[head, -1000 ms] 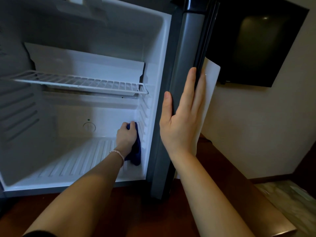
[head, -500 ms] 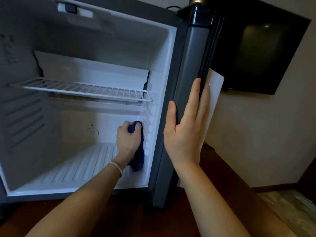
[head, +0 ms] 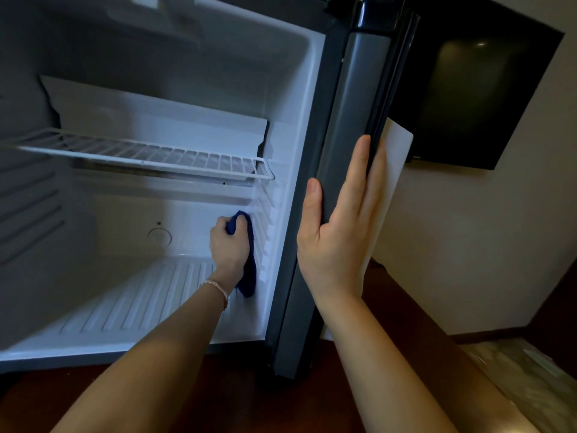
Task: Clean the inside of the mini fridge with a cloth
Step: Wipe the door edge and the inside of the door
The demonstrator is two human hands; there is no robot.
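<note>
Deep inside the fridge (head: 290,89), the left hand (head: 229,245) was curled tight around a blue cloth (head: 248,273), pushing it against the ribbed wall just right of the hand. Above it sat a wire shelf (head: 140,154). The right hand (head: 340,232) lay flat, fingers straight, on the door (head: 352,120) edge.

My left hand (head: 229,246) covers most of the cloth (head: 248,276), so only its top fold and lower tail show. The mini fridge (head: 299,126) runs off the top and left edges, its wire shelf (head: 140,156) cut at the left. My right hand (head: 338,232) hides part of the door (head: 352,151) edge; my fingertips (head: 363,145) blur against it.
</note>
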